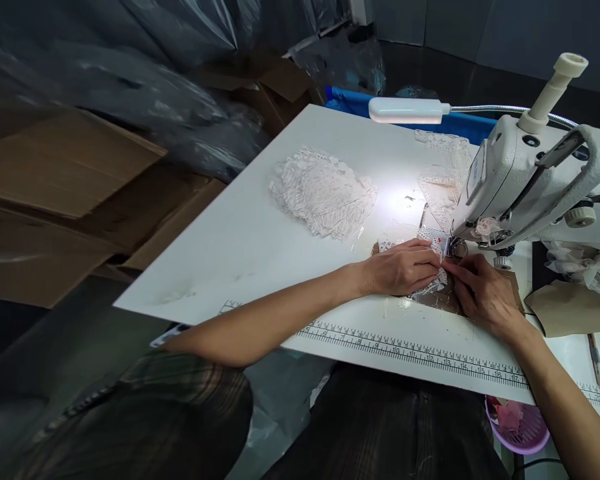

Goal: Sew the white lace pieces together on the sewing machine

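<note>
Resting on the lace (435,285), left of the presser foot (450,247), my left hand (405,268) is nearer, fingers together; my right hand (485,291) points leftward. I cannot confirm either grip.

1. Primary source: white lamp (406,111) above the tabletop (220,267); glare burns out the surface beneath it.
2. Surroundings dim; cardboard boxes (55,160) at left sit in shadow.
3. Plastic sheeting (145,87) returns scattered highlights.
4. Left hand (404,268) and right hand (487,293) are lit, reasonably sharp.
5. Sleeve (180,400) at lower left is dark and soft.
6. Wide-angle stretching shows toward the edges.
</note>
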The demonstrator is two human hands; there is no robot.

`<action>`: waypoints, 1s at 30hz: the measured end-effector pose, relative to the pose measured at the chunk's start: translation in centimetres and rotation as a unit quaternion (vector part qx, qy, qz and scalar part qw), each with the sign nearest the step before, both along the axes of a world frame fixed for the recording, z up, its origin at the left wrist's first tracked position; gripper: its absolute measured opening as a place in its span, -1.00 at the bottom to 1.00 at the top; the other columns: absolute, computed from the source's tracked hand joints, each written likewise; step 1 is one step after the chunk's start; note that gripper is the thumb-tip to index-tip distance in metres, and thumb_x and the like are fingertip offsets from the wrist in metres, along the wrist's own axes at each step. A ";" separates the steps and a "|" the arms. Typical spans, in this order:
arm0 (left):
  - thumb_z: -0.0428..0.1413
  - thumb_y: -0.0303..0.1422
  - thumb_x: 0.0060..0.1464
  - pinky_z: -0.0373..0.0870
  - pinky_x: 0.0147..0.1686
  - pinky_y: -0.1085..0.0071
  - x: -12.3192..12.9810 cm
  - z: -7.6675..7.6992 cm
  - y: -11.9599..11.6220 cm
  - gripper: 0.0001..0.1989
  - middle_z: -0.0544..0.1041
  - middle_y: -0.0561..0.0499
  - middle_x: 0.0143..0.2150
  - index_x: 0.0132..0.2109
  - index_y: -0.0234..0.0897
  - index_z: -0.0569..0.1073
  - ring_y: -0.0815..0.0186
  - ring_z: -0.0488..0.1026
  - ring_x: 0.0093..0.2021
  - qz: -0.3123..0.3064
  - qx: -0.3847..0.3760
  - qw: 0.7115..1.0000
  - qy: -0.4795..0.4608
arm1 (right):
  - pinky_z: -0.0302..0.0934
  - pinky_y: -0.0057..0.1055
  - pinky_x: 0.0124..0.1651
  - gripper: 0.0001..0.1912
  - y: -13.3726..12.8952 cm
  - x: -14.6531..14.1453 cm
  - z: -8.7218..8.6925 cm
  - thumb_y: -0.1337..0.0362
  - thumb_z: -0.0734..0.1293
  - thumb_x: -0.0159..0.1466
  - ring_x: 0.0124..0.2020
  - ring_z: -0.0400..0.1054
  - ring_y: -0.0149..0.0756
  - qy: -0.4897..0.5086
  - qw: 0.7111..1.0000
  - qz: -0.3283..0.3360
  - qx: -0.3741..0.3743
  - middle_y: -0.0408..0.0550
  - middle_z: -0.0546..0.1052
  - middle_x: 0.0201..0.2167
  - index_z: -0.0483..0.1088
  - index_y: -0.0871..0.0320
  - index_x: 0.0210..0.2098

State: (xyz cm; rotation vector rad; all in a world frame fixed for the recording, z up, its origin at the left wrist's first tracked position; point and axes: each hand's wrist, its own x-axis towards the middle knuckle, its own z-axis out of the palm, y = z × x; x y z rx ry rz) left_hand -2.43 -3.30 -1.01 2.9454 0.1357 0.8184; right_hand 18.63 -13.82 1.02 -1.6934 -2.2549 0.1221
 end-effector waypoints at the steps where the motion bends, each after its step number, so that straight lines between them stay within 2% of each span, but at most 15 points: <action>1: 0.01 -0.46 0.35 0.47 0.15 0.21 0.0 0.0 0.0 -0.78 0.62 -0.04 -0.13 -0.17 -0.28 0.56 0.37 0.56 -0.10 0.003 -0.002 1.000 0.004 | 0.39 -0.31 -0.32 -0.59 0.0 0.0 -0.1 0.21 0.18 0.37 -0.26 0.47 -0.19 0.022 1.000 -0.007 0.000 0.10 0.56 -0.10 0.51 0.01 0.12; 5: 0.00 -0.48 0.34 0.51 0.12 0.21 0.0 0.2 0.0 -0.77 0.63 -0.05 -0.16 -0.17 -0.29 0.57 0.36 0.57 -0.13 0.001 -0.009 1.000 0.025 | 0.43 -0.24 -0.16 -0.59 -0.3 0.3 -0.6 0.27 0.15 0.36 -0.21 0.50 -0.20 0.140 0.989 -0.043 0.016 0.05 0.59 -0.15 0.51 0.06 0.08; 8: -0.02 -0.48 0.35 0.50 0.13 0.21 0.0 0.4 0.0 -0.75 0.63 -0.07 -0.16 -0.17 -0.31 0.57 0.35 0.57 -0.12 -0.006 -0.001 1.000 0.017 | 0.43 -0.22 -0.11 -0.60 -0.5 0.4 -0.8 0.31 0.15 0.32 -0.22 0.50 -0.21 0.180 0.982 -0.044 0.035 0.02 0.61 -0.21 0.54 0.07 0.02; 13: -0.02 -0.47 0.36 0.46 0.15 0.21 0.1 0.3 0.1 -0.74 0.62 -0.05 -0.17 -0.19 -0.30 0.57 0.36 0.57 -0.14 -0.003 0.013 1.000 0.010 | 0.44 -0.23 -0.08 -0.61 -0.9 0.4 -0.5 0.31 0.17 0.32 -0.18 0.49 -0.21 0.132 0.990 -0.029 0.034 0.00 0.60 -0.17 0.58 0.04 -0.04; 19: -0.05 -0.47 0.36 0.45 0.15 0.23 0.1 0.3 0.0 -0.72 0.62 -0.08 -0.18 -0.20 -0.35 0.56 0.36 0.56 -0.17 -0.009 0.045 0.999 -0.016 | 0.43 -0.26 -0.15 -0.60 -1.0 0.2 -0.2 0.36 0.20 0.32 -0.17 0.44 -0.22 0.033 0.997 0.064 0.038 0.03 0.53 -0.12 0.56 -0.04 0.02; 23: -0.01 -0.41 0.36 0.40 0.19 0.19 0.1 0.5 -0.1 -0.77 0.62 -0.05 -0.15 -0.17 -0.31 0.54 0.36 0.55 -0.14 -0.008 0.030 0.999 -0.012 | 0.41 -0.27 -0.16 -0.61 -1.0 0.2 -0.5 0.37 0.23 0.31 -0.17 0.41 -0.20 -0.007 0.995 0.077 0.068 0.06 0.50 -0.15 0.54 -0.01 0.04; 28: -0.02 -0.39 0.36 0.44 -0.15 0.32 0.2 0.8 0.0 -0.74 0.61 -0.06 -0.24 -0.25 -0.33 0.52 0.33 0.51 -0.26 0.057 0.052 0.995 -0.057 | 0.41 -0.27 -0.18 -0.61 -1.1 0.1 -0.8 0.39 0.22 0.30 -0.18 0.39 -0.20 -0.020 0.993 0.079 0.089 0.06 0.49 -0.15 0.53 0.03 0.03; 30: -0.02 -0.41 0.35 0.40 -0.20 0.33 0.2 0.8 0.1 -0.76 0.62 -0.07 -0.20 -0.21 -0.33 0.52 0.31 0.50 -0.25 0.064 0.070 0.994 -0.048 | 0.41 -0.26 -0.20 -0.62 -1.1 0.1 -0.8 0.40 0.22 0.30 -0.19 0.39 -0.19 -0.012 0.991 0.085 0.100 0.08 0.49 -0.15 0.54 0.05 0.03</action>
